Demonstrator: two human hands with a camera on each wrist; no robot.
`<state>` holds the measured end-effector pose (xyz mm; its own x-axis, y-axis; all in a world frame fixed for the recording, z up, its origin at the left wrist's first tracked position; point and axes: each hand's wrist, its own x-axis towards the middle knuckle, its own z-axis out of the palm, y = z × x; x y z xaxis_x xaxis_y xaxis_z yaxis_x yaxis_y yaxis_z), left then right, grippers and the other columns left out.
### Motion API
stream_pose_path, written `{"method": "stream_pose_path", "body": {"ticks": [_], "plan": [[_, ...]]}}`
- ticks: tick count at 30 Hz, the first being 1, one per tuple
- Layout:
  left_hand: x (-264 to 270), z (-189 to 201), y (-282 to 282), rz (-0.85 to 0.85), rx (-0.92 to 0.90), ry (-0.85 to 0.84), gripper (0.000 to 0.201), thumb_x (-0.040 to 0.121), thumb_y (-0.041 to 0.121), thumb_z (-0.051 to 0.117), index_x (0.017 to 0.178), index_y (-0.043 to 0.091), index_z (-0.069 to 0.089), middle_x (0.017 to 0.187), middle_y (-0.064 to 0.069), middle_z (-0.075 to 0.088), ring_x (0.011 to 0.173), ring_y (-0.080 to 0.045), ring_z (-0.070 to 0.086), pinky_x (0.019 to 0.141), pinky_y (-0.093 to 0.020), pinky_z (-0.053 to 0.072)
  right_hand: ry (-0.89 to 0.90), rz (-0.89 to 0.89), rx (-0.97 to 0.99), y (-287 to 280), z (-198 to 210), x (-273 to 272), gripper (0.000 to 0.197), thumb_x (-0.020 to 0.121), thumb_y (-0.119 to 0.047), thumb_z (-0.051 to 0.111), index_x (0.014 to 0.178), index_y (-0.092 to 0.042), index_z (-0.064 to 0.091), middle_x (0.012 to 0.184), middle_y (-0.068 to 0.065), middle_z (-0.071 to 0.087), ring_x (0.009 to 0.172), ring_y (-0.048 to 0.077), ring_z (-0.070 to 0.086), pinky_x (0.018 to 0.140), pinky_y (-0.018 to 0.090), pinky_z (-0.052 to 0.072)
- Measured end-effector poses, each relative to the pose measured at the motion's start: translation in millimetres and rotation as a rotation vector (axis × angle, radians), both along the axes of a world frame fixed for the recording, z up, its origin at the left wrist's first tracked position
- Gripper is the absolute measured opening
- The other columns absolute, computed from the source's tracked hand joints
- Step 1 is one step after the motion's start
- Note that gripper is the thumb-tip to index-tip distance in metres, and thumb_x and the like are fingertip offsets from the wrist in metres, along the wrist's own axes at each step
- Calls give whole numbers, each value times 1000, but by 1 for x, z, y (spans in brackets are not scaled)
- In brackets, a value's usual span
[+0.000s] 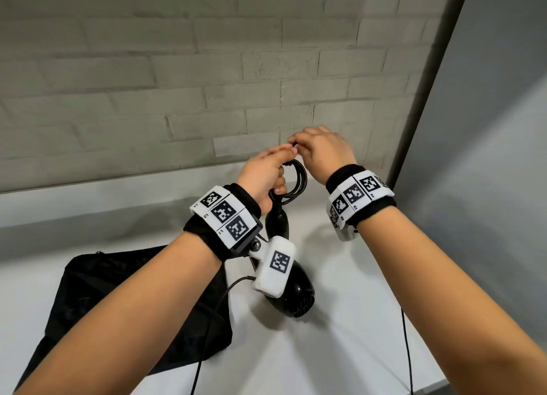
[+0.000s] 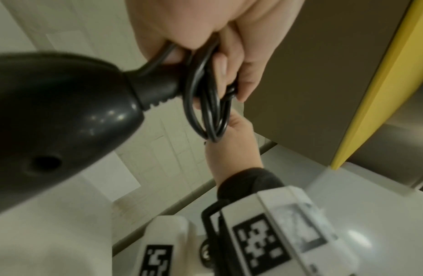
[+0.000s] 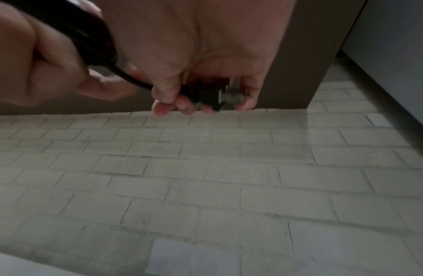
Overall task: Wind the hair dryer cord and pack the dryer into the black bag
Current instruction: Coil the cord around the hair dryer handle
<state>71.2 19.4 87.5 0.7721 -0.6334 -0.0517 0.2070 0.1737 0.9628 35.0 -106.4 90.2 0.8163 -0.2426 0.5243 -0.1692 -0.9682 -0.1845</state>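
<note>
Over the white table, my left hand (image 1: 263, 172) grips a bundle of coiled black cord loops (image 1: 297, 180). The black hair dryer (image 1: 296, 298) hangs from it, handle up and body below, partly hidden by my wrist camera. In the left wrist view the dryer's handle end (image 2: 64, 115) fills the left side and the cord loops (image 2: 205, 108) pass through my curled fingers (image 2: 243, 74). My right hand (image 1: 321, 149) meets the left just above the coil and pinches the plug (image 3: 203, 95), whose metal prongs (image 3: 231, 96) point right. The black bag (image 1: 133, 300) lies flat on the table at lower left.
A grey brick wall (image 1: 177, 83) stands close behind the table (image 1: 340, 305). A grey panel (image 1: 488, 128) closes off the right side. Thin black cables (image 1: 407, 350) hang from both wrists toward the front edge.
</note>
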Motion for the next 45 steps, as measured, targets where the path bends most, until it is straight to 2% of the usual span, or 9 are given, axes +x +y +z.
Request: {"method": "stream_pose_path", "body": {"ticks": [11, 18, 21, 22, 28, 34, 39, 42, 45], "plan": [[21, -7, -3, 223, 170, -166, 29, 85, 27, 63, 62, 14, 50, 53, 0, 35, 26, -6, 30, 34, -15, 24, -102, -76, -76, 19, 1, -3, 26, 92, -26, 43, 109, -21, 62, 111, 0, 64, 107, 27, 50, 86, 37, 38], [42, -8, 1, 421, 117, -120, 30, 85, 23, 62, 60, 16, 49, 56, -2, 41, 44, -16, 36, 37, -16, 26, 104, 166, 362, 33, -5, 5, 32, 90, -7, 41, 118, -6, 57, 117, 15, 61, 112, 29, 52, 100, 32, 39], [44, -8, 2, 432, 82, -145, 24, 86, 21, 60, 63, 19, 54, 55, 1, 42, 45, -15, 34, 34, -12, 24, 151, 206, 488, 35, 0, 2, 37, 87, -1, 42, 120, -9, 56, 115, 8, 60, 80, -2, 58, 69, -1, 39], [44, -8, 2, 439, 76, -160, 23, 86, 20, 60, 63, 20, 56, 55, 1, 43, 45, -15, 35, 33, -12, 25, 178, 231, 529, 36, 2, 1, 39, 85, 1, 41, 120, -10, 55, 115, 7, 60, 70, -4, 56, 59, -3, 38], [44, -10, 0, 432, 45, -230, 22, 86, 18, 60, 65, 24, 59, 61, 2, 51, 51, -12, 41, 47, -21, 32, 232, 338, 743, 35, 5, 1, 23, 86, 4, 49, 105, -9, 49, 82, 2, 57, 38, -3, 50, 41, 7, 37], [41, -14, -1, 357, 19, -223, 17, 89, 22, 56, 73, 21, 62, 63, 3, 53, 37, -3, 43, 38, -15, 29, 8, 331, 866, 37, 0, 6, 21, 84, 8, 50, 96, -9, 46, 67, 2, 52, 34, 2, 48, 44, 15, 43], [37, -14, -1, 333, -19, -189, 17, 91, 23, 54, 77, 22, 63, 63, 1, 54, 28, 0, 39, 38, -15, 29, -192, 255, 754, 44, -11, 13, 25, 81, 6, 53, 99, -12, 50, 76, -3, 55, 49, -7, 54, 52, 10, 45], [37, -12, 1, 333, -2, -209, 13, 91, 27, 54, 82, 23, 63, 70, 4, 58, 37, -1, 44, 42, -17, 32, -233, 230, 652, 44, -19, 16, 25, 80, 2, 55, 104, -7, 52, 90, 1, 56, 68, 9, 56, 59, 12, 45], [35, -14, 1, 322, 35, -220, 15, 92, 29, 53, 84, 21, 63, 64, 5, 54, 48, -6, 45, 42, -17, 33, -310, 244, 705, 45, -22, 15, 25, 78, 4, 57, 94, -12, 46, 79, -6, 52, 69, 11, 53, 66, 28, 52]]}}
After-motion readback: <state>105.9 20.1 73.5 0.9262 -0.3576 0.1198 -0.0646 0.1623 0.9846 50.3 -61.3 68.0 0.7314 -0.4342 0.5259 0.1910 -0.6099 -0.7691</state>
